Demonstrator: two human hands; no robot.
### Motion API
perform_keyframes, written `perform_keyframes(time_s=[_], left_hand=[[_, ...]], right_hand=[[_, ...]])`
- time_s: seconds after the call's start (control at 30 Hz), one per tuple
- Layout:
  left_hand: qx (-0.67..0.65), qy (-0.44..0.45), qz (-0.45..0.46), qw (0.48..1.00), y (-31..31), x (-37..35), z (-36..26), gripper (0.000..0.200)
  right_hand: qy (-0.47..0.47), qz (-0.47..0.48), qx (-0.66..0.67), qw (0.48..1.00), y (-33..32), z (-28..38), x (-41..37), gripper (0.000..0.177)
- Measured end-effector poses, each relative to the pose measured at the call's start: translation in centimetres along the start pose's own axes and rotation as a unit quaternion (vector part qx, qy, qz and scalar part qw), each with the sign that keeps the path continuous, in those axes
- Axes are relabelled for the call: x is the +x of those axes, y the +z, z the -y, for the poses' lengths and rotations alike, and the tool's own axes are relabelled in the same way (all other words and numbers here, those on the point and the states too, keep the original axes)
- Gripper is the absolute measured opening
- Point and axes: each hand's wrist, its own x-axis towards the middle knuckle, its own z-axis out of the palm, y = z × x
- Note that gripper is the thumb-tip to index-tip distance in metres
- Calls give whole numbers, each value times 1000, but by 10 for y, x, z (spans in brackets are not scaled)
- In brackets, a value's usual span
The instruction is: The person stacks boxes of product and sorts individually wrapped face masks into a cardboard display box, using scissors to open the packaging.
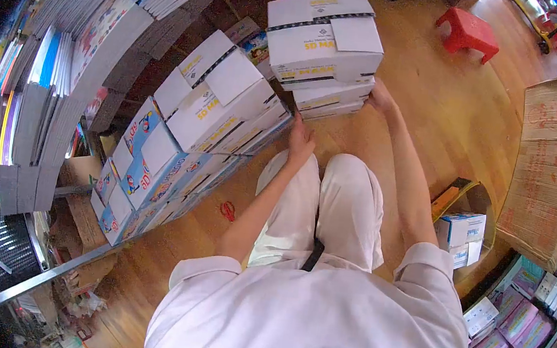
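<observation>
A stack of white boxes (326,43) with dark straps stands on the wooden floor at the top centre. My left hand (301,136) touches the lower left side of this stack, its fingers partly hidden at the edge. On the stack's right side my right hand (383,98) is against a lower box, fingertips hidden behind its corner. Left of my left hand stands a row of more white boxes (222,93), with blue and white boxes (147,160) nearer to me.
Piled books and papers (50,82) fill the left shelves. A red stool (466,32) stands at the upper right. Flattened cardboard (540,174) leans at the right, near a round container holding a blue and white box (461,234). Pink packages (518,318) lie at the lower right.
</observation>
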Motion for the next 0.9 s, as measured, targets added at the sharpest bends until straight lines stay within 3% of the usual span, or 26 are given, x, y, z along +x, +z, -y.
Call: perform_keyframes(time_s=[0.13, 0.23, 0.33, 0.43, 0.53, 0.63, 0.73, 0.83, 0.9], left_hand=[[12, 14, -27, 999, 5, -6, -17, 86], [37, 21, -29, 999, 6, -6, -17, 88], [-20, 31, -53, 998, 7, -1, -2, 92], [54, 23, -34, 998, 3, -4, 7, 94], [109, 64, -63, 990, 15, -3, 1, 91], [155, 57, -37, 986, 14, -18, -16, 88], [130, -26, 98, 986, 4, -47, -69, 81], [187, 6, 113, 976, -9, -70, -81, 72], [180, 0, 126, 976, -16, -69, -81, 62]], right_hand=[[22, 43, 32, 998, 15, 29, 6, 36], [77, 36, 24, 996, 4, 1, 54, 36], [17, 83, -54, 995, 3, 1, 66, 37], [53, 82, 103, 990, 29, 30, 53, 40], [0, 83, -20, 996, 7, -23, 112, 48], [24, 124, -7, 992, 8, -21, 119, 45], [86, 151, 55, 983, 21, 15, 93, 51], [-14, 156, 5, 988, 29, 16, 88, 48], [23, 151, 7, 988, 29, 17, 87, 46]])
